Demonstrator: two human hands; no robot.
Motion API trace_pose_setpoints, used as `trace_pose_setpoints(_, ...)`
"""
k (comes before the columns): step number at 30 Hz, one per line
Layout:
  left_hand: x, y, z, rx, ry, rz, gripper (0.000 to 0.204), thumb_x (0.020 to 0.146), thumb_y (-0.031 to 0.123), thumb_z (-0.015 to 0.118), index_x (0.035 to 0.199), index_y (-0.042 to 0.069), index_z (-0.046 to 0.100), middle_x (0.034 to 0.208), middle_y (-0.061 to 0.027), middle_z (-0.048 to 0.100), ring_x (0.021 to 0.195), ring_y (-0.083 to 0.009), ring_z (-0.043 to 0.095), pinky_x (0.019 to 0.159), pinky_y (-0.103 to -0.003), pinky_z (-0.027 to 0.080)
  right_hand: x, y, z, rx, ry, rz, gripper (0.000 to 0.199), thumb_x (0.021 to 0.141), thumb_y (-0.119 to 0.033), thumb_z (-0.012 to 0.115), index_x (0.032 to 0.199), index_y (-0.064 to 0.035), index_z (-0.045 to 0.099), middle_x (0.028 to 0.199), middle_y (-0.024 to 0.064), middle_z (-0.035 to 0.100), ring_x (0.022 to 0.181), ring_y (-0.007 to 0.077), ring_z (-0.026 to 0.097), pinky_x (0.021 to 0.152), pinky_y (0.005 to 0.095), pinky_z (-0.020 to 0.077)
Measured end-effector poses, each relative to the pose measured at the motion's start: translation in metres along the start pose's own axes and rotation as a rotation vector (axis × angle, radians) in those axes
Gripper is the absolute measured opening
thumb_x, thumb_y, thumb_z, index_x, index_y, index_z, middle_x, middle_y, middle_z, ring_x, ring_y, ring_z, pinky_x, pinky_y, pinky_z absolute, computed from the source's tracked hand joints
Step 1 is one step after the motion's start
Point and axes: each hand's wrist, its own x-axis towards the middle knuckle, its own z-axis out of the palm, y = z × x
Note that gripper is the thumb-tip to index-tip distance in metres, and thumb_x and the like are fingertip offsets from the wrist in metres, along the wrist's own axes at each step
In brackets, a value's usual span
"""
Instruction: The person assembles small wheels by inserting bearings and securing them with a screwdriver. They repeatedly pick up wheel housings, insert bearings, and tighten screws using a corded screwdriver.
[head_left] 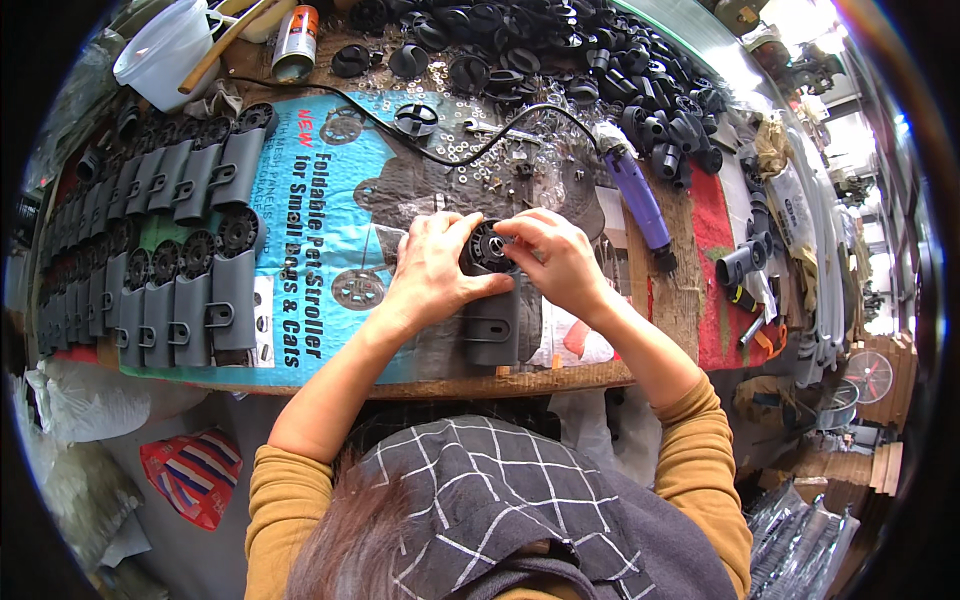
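Centrally, a dark plastic housing (491, 330) with a round hub (488, 246) lies on the table (678, 300), its hub end between the hands. The left hand (437, 262) grasps that end; the right hand (553, 250) bends its fingertips to the hub, any grip there being indeterminable. This unit appears partway done; the rows of hubbed housings (228, 300) at left seem further along, the heaped black parts (520, 50) beyond apparently unused.

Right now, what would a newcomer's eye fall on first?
The bright blue sheet, left of centre. Then the left hand and right hand, mid-picture, on a grey part; similar parts in rows at far left, black pieces heaped behind, a purple tool at right.
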Motion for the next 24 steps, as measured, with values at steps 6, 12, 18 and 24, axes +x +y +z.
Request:
trace_pose_setpoints(6, 0.001, -0.002, 0.003, 0.0, 0.009, -0.01, 0.085, 0.066, 0.052, 0.08, 0.131, 0.005, 0.055, 0.126, -0.0145, 0.055, 0.12, -0.0345, 0.045, 0.103, -0.046, 0.037, 0.007, 0.001, 0.01, -0.169, 0.003, -0.171, 0.023, 0.078, -0.003, 0.066, 0.101, -0.0044, 0.068, 0.094, 0.0104, 0.065, 0.089, 0.0303, 0.06, 0.08, 0.039, 0.0505)
trace_pose_setpoints(12, -0.006, 0.005, 0.001, 0.005, 0.047, 0.025, 0.084, 0.066, 0.051, 0.081, 0.129, 0.001, 0.056, 0.123, -0.0152, 0.056, 0.116, -0.0343, 0.046, 0.101, -0.045, 0.038, -0.002, -0.001, -0.023, -0.15, -0.004, -0.126, 0.043, 0.081, -0.022, 0.073, 0.12, -0.0066, 0.062, 0.1, 0.0128, 0.065, 0.098, 0.0307, 0.061, 0.089, 0.0402, 0.0489)
trace_pose_setpoints(18, -0.024, 0.014, -0.001, -0.022, -0.023, -0.041, 0.087, 0.065, 0.053, 0.082, 0.129, 0.001, 0.056, 0.121, -0.0162, 0.054, 0.116, -0.033, 0.044, 0.103, -0.044, 0.035, 0.025, 0.143, -0.123, -0.474, 0.546, 0.645, 0.053, 0.071, -0.041, 0.082, 0.1, 0.0002, 0.064, 0.099, 0.02, 0.066, 0.094, 0.0348, 0.065, 0.084, 0.0445, 0.0515)
trace_pose_setpoints(24, -0.026, 0.012, -0.002, -0.039, -0.007, -0.006, 0.087, 0.064, 0.051, 0.083, 0.128, 0.0, 0.056, 0.121, -0.0165, 0.055, 0.115, -0.0331, 0.045, 0.103, -0.044, 0.035, 0.014, 0.228, -0.121, -0.568, 0.641, 0.853, 0.06, 0.076, -0.037, 0.079, 0.116, -0.0022, 0.052, 0.11, 0.0231, 0.062, 0.099, 0.0385, 0.063, 0.086, 0.0468, 0.0502)
